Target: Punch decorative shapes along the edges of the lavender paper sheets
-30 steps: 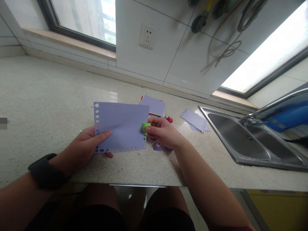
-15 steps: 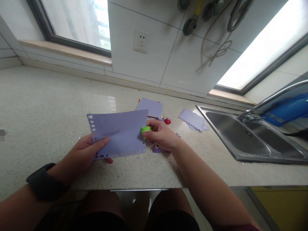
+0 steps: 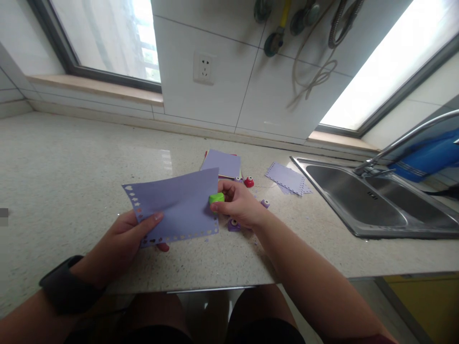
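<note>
A sheet of purple paper (image 3: 179,200) is held above the counter, with small cut-out shapes along its left and bottom edges and low on its right edge. My left hand (image 3: 134,231) grips its lower left corner, thumb on top and fingers beneath. At the right edge, my right hand (image 3: 238,203) is closed around a green craft punch (image 3: 216,198), which sits on the paper's edge. Beside that hand are a purple craft punch (image 3: 234,225), a red one (image 3: 249,181) and another purple one (image 3: 265,204), partly hidden by my hand and wrist.
A stack of purple paper (image 3: 224,163) lies behind the held sheet. Several punched sheets (image 3: 286,177) lie to the right, near the steel sink (image 3: 344,200) with its faucet (image 3: 373,167). Tiny paper bits dot the counter (image 3: 201,272). A wall socket (image 3: 204,68) is above.
The held sheet tilts slightly more, its left side lower. The green punch stays at the right edge in my right hand. The whole view has shifted a little.
</note>
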The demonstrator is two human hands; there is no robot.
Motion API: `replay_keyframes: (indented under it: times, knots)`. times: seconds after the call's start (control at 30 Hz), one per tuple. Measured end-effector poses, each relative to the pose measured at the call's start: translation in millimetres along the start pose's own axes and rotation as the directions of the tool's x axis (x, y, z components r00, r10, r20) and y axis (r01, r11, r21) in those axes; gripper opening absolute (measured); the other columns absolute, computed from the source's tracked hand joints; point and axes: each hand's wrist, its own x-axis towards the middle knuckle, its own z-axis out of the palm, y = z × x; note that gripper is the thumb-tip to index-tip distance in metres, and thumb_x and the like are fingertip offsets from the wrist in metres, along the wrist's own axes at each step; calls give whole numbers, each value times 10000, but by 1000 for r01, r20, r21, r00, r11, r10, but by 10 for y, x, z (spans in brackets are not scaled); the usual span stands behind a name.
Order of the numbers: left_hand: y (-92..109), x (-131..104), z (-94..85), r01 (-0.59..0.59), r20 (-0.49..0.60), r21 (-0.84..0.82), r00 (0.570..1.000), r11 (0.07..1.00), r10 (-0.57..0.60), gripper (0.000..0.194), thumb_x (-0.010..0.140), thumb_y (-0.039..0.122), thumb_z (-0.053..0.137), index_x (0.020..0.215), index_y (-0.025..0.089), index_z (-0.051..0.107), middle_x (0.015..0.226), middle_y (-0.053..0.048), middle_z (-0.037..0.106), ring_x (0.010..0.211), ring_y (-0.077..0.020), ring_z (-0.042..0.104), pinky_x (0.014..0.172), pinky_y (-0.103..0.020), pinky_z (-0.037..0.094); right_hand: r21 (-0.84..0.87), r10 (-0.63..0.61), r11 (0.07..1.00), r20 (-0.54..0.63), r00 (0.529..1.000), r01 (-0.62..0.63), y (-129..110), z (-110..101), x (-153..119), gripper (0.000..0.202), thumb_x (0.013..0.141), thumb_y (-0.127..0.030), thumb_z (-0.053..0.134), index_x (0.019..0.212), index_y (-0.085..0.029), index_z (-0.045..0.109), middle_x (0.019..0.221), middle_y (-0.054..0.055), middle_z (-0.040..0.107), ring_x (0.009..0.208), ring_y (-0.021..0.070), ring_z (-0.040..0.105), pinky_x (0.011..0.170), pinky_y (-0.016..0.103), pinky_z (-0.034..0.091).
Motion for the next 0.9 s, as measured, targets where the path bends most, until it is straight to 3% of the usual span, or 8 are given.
replay_keyframes:
  times: [0.2,0.6,0.77,0.9]
  knots:
    - [38,-8,37,6,6,-17,1000,1000,-6,302,860,428,759,1043,190,720,926,-34,761,572,-176,696,557,-296,625,-11,-29,1000,-17,999,29,25,21,-1,387,562,-173,908,714,-181,553,650,-63,584,557,62,505,546,204,427]
    - [171,-61,131,-3,-23,-21,1000,1000,2,371,800,410,805,1063,167,709,989,-74,777,542,-183,689,520,-305,623,-74,-57,996,-13,998,55,-14,56,-23,435,572,-224,912,671,-191,490,666,-56,541,577,69,482,524,206,408]
    - [179,-68,140,6,-25,-6,1000,1000,-6,326,808,422,793,1005,172,720,892,-58,782,517,-191,688,534,-311,622,-95,-68,993,17,998,69,-4,40,-28,458,565,-236,929,674,-196,485,674,-56,536,586,73,479,510,198,394]
    - [184,-72,140,15,-40,-24,999,1000,-15,317,799,401,806,1016,186,721,945,-47,782,549,-186,695,526,-303,619,-112,-67,991,16,998,68,6,48,-37,464,556,-236,930,677,-199,483,662,-59,544,572,74,483,502,201,395]
